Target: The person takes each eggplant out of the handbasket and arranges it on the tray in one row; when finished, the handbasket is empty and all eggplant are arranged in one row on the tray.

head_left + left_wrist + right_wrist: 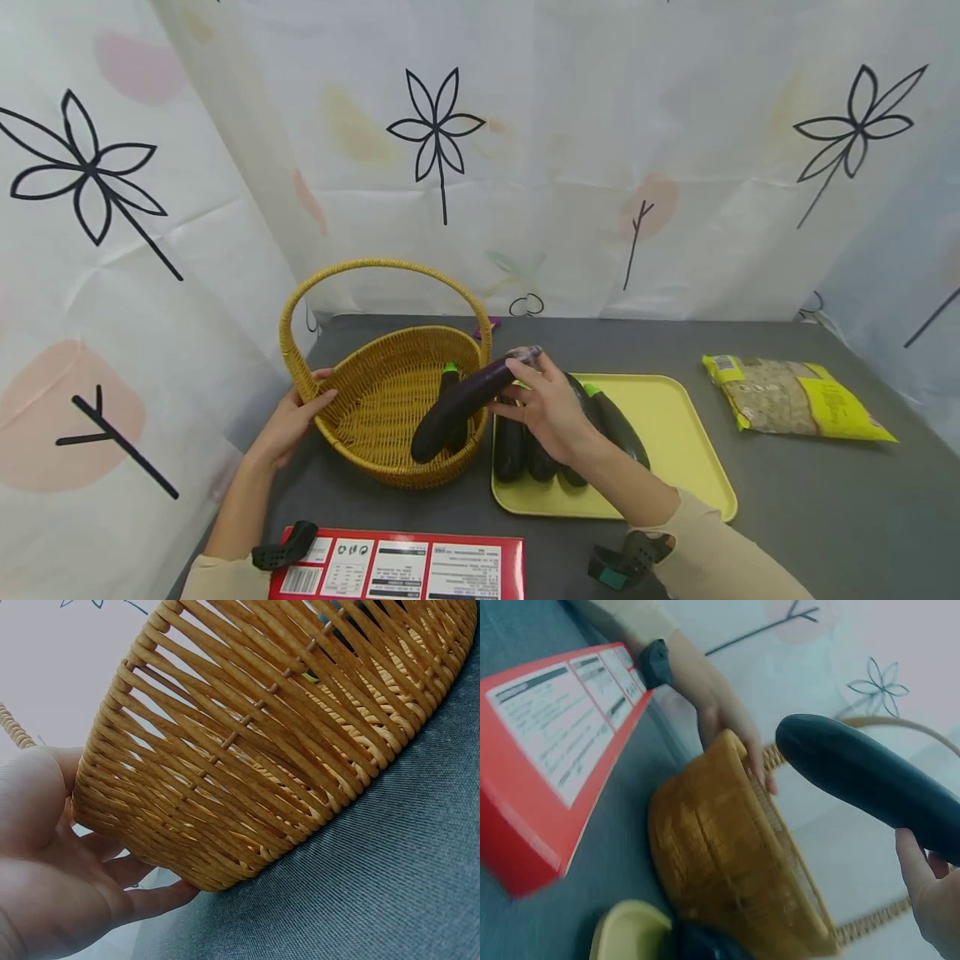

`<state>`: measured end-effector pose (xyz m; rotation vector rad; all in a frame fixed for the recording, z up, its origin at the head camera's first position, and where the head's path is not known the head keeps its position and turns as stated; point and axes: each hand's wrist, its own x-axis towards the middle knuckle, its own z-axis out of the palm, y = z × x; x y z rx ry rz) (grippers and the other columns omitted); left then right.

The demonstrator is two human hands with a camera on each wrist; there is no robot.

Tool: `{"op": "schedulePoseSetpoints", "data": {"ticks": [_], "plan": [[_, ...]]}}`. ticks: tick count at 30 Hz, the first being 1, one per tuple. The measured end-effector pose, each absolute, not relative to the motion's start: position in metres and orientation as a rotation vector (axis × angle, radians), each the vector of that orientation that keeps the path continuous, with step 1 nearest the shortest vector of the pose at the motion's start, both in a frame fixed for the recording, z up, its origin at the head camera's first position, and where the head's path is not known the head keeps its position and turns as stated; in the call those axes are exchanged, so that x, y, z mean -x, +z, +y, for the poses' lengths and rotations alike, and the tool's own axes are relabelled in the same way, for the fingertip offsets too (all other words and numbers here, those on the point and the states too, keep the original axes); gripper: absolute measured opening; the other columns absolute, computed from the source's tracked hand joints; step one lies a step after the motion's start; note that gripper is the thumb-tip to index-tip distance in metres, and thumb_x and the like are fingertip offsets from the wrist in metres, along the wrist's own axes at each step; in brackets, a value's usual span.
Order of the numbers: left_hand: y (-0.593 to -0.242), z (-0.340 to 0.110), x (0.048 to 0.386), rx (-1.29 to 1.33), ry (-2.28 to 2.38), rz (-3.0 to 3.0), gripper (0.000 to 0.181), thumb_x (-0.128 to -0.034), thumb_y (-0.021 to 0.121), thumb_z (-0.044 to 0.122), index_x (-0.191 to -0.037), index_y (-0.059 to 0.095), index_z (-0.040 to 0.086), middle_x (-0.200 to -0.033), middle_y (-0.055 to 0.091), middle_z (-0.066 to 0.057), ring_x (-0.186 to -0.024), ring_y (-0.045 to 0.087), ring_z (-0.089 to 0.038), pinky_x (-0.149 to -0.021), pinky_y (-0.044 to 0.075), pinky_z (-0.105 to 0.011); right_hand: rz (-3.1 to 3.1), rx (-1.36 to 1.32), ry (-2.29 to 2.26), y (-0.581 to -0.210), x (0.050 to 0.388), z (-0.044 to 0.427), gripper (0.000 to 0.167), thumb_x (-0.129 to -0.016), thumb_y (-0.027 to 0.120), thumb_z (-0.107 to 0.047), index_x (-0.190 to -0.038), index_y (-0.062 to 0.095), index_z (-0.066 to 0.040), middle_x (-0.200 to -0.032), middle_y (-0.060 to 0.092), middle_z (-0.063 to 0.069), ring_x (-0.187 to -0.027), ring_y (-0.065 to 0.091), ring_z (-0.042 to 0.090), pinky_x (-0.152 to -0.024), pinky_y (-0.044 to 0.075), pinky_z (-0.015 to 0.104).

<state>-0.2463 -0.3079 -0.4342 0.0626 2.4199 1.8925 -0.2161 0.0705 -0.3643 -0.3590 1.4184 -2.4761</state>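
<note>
My left hand (292, 421) grips the left rim of a yellow-brown wicker basket (405, 477), thumb over the edge. In the left wrist view, its fingers reach along the basket's outer wall (225, 772). My right hand (551, 404) holds a dark purple eggplant (465, 400) by its stem end. This eggplant slants over the right part of the basket, its round end pointing down and left. Beneath it, another eggplant (448, 382) with a green stem lies inside, partly hidden. Several more eggplants (618, 425) lie on a yellow tray (690, 475), some behind my right hand.
A red box with white label panels (512, 571) lies at the table's front edge. To the right is a yellow, partly clear bag (795, 398). The tall basket handle (382, 263) arches up. A small purple item (491, 325) shows behind the basket.
</note>
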Motion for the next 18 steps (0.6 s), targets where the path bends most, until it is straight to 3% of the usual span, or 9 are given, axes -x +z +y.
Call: {"op": "schedulePoseSetpoints", "data": {"ticks": [8, 18], "plan": [[-0.436, -0.310, 0.248, -0.083, 1.898, 2.412, 0.061, -0.0996, 0.051, 0.034, -0.147, 0.026, 0.004, -0.136, 0.036, -0.020, -0.106, 0.053, -0.014, -0.083, 0.045, -0.027, 1.409, 0.303, -2.633, -0.376, 0.216, 0.126, 0.004, -0.102, 0.045, -0.015, -0.106, 0.047, -0.016, -0.096, 0.055, 0.000, -0.093, 0.063, 0.020, -0.089, 0.046, 0.048], [-0.432, -0.310, 0.248, -0.122, 1.867, 2.432, 0.061, -0.1006, 0.049, 0.033, -0.147, 0.024, 0.002, -0.136, 0.035, -0.022, -0.105, 0.053, -0.010, -0.082, 0.046, -0.025, 1.374, 0.234, -2.883, -0.390, 0.219, 0.194, 0.011, -0.104, 0.041, -0.014, -0.100, 0.052, -0.015, -0.098, 0.060, 0.002, -0.093, 0.061, 0.022, -0.086, 0.049, 0.043]]}}
